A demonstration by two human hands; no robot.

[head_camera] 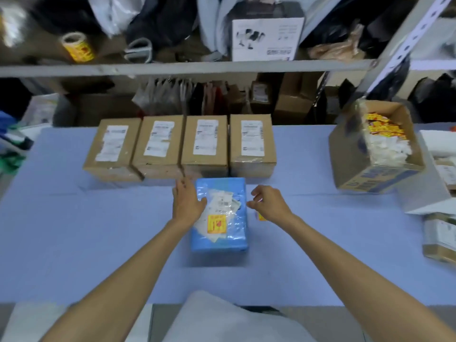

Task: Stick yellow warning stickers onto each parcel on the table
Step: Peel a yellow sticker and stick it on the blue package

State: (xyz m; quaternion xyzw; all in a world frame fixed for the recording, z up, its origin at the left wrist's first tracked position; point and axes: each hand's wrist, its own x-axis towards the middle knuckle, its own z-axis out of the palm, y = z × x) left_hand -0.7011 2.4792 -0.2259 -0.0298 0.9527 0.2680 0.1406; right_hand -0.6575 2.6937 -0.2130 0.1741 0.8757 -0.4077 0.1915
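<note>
Four brown cardboard parcels [180, 144] stand in a row, one blue-wrapped parcel [219, 215] carries one yellow warning sticker [216, 223], and one open carton [377, 146] holds loose stickers.

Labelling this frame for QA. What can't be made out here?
- Head view: print on the yellow sticker on the blue parcel, blurred.
- Head view: what the right hand holds; only a yellow scrap shows below it.
- Head view: brown parcels' label text, too small.
- Head view: parcels at right edge, cut off.
</note>
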